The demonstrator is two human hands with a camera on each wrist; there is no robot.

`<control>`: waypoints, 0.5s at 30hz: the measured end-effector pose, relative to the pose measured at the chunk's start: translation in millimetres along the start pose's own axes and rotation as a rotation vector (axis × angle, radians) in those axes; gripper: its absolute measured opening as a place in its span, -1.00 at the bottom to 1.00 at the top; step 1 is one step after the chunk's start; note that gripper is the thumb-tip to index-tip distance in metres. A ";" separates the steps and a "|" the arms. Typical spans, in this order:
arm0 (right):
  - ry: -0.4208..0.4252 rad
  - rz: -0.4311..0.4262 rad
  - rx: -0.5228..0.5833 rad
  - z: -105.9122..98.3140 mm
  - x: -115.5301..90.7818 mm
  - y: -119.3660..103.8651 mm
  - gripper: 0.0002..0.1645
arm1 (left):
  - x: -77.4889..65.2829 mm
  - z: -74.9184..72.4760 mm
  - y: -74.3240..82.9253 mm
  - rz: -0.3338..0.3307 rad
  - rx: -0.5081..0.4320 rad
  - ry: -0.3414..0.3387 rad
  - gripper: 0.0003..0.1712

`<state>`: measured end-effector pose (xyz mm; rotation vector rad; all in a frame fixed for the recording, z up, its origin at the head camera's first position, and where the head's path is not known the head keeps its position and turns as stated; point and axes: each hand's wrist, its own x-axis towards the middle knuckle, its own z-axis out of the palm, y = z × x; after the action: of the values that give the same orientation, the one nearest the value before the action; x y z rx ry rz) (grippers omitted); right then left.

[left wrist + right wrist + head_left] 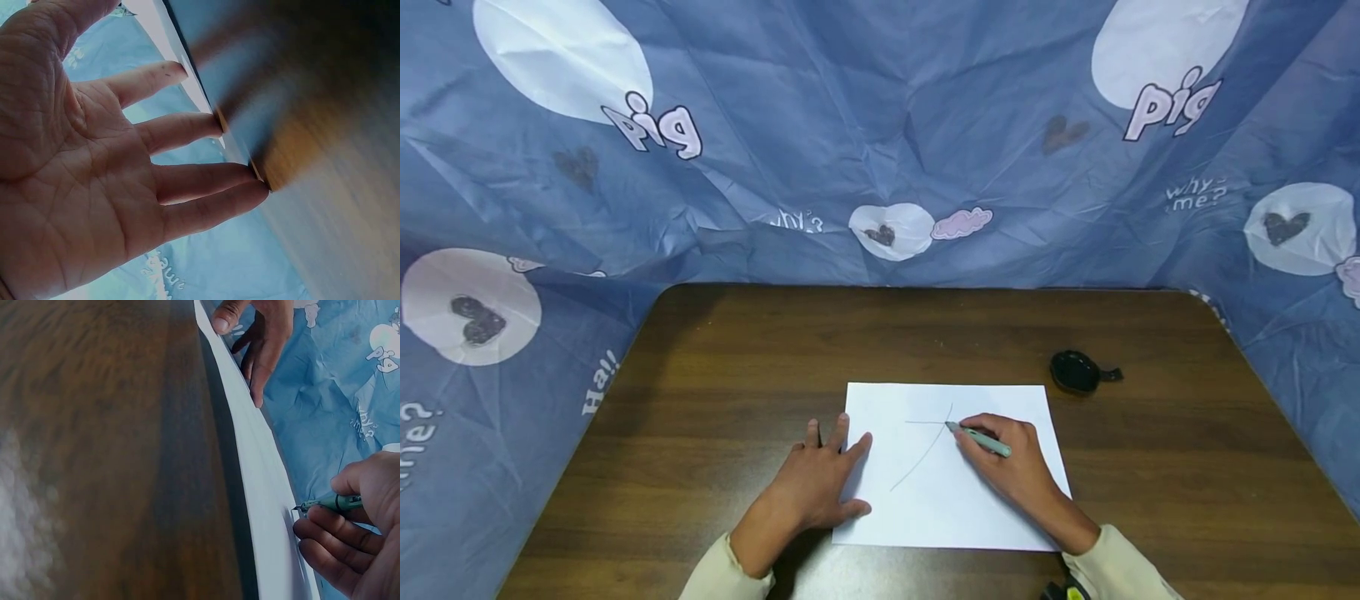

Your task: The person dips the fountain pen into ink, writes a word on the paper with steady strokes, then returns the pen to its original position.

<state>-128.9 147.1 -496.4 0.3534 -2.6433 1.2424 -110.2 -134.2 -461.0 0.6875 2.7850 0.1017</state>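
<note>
Head | green pen (pixel 991 442) | pinched in right hand (pixel 1017 462) | tip on paper (pixel 940 512)

Wears a cream left sleeve (pixel 722 573) and a matching right sleeve (pixel 1112 567), ending at the wrists. Leaves left hand (pixel 816 483) and right hand (pixel 1021 460) bare. Shows small dark specks on one left finger (pixel 147 82). Carries a black unit (pixel 1054 592) with a yellow patch (pixel 1075 594) beside the right sleeve, partly out of view.
</note>
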 end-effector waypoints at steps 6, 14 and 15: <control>0.008 0.000 -0.001 -0.8 -0.2 1.0 -0.84 | 2.0 -0.4 0.1 -0.004 0.006 0.000 -0.02; 0.021 -0.013 -0.008 -3.7 -7.6 2.3 -0.86 | 1.5 1.2 0.0 -0.006 0.011 -0.016 -0.01; 0.026 -0.015 -0.014 -4.4 -8.2 2.5 -0.87 | 1.8 0.8 -0.1 -0.008 0.009 -0.014 -0.01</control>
<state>-121.5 153.1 -497.7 0.3519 -2.6207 1.2153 -111.5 -133.5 -462.2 0.6772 2.7759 0.0825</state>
